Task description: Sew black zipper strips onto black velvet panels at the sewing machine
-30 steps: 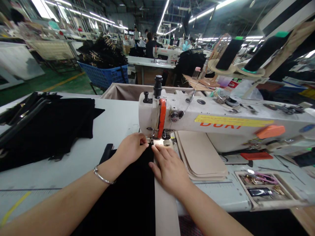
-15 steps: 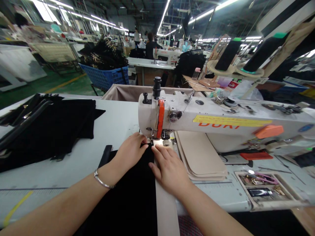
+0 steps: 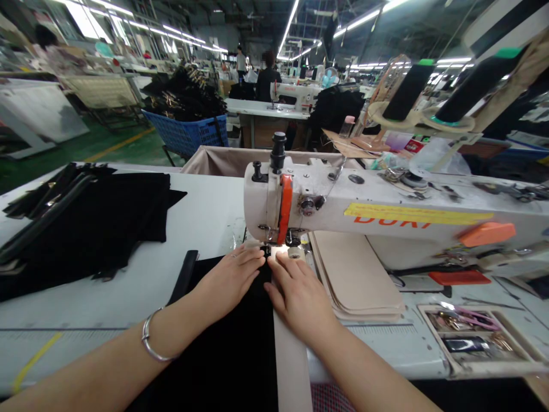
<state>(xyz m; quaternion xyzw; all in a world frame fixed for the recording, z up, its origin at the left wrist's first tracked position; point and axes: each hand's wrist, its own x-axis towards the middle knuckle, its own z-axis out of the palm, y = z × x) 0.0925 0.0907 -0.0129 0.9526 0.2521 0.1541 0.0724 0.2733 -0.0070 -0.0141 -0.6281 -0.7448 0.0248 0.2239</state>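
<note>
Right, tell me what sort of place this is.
Most likely a sewing workshop or factory floor: a sewing machine with large thread spools stands in front, another machine stands farther back, and a blue basket is heaped with black pieces.

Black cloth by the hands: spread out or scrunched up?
Spread out: the black cloth reaches from under the left hand to the picture's bottom, with a straight right edge. Too dark to tell if it's doubled.
</note>
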